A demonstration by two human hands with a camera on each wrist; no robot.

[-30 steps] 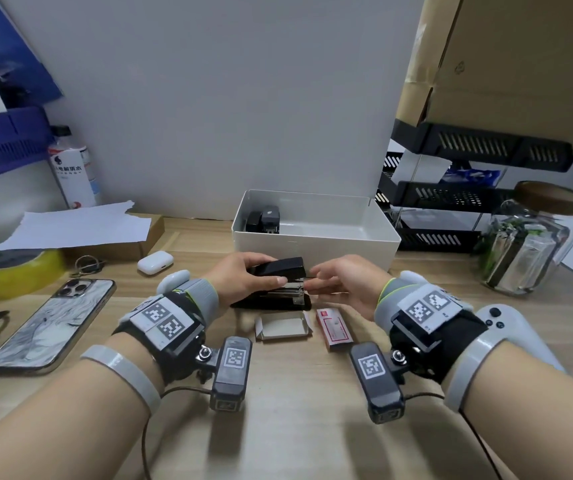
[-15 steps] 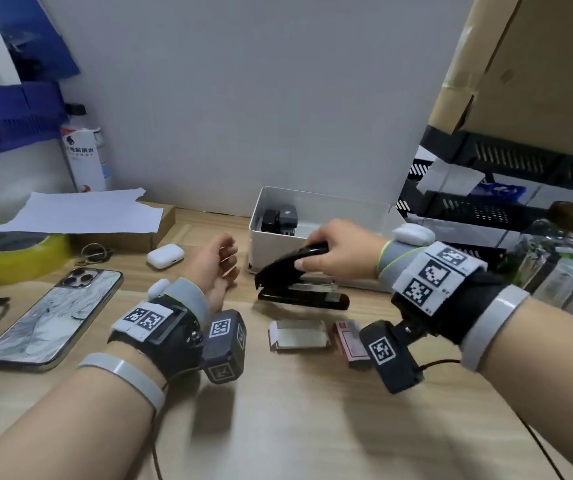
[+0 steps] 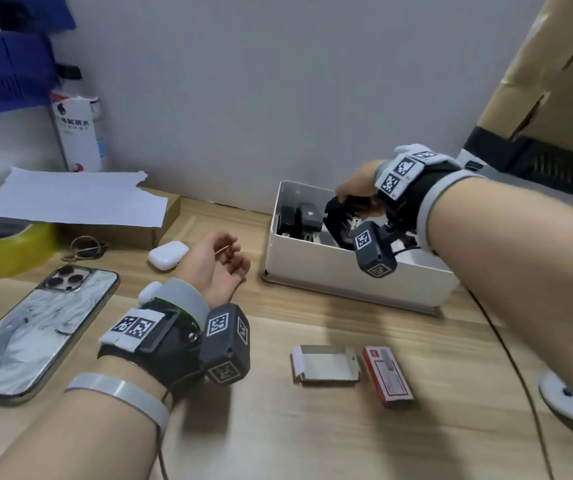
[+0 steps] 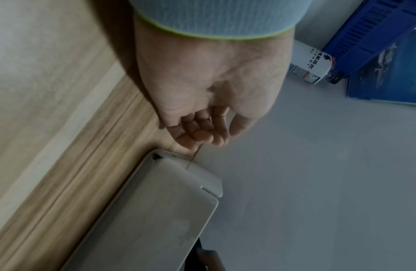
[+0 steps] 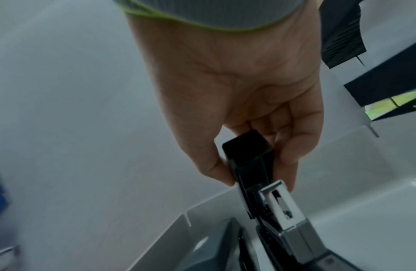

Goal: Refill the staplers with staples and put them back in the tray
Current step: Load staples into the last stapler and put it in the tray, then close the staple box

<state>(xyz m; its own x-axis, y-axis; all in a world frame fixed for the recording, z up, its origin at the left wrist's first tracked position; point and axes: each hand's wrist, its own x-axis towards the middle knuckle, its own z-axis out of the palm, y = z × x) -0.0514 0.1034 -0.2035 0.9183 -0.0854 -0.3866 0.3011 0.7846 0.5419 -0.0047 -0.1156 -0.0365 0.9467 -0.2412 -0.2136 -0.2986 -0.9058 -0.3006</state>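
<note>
The white tray point(image 3: 347, 271), right of centre, holds two black staplers point(image 3: 300, 220); the right hand point(image 5: 237, 88) grips a third stapler point(image 5: 267, 183) inside it, and the left hand point(image 4: 209, 88) is loosely curled, empty

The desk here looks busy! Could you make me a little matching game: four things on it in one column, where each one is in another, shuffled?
Things:
1. black stapler
2. red staple box
3. white earbud case
4. phone

Places:
A. flat on the desk at the far left
B. gripped by the right hand over the white tray
C. just beyond the left hand
D. beside the open cardboard sleeve

Pairs: 1-B, 2-D, 3-C, 4-A
</note>
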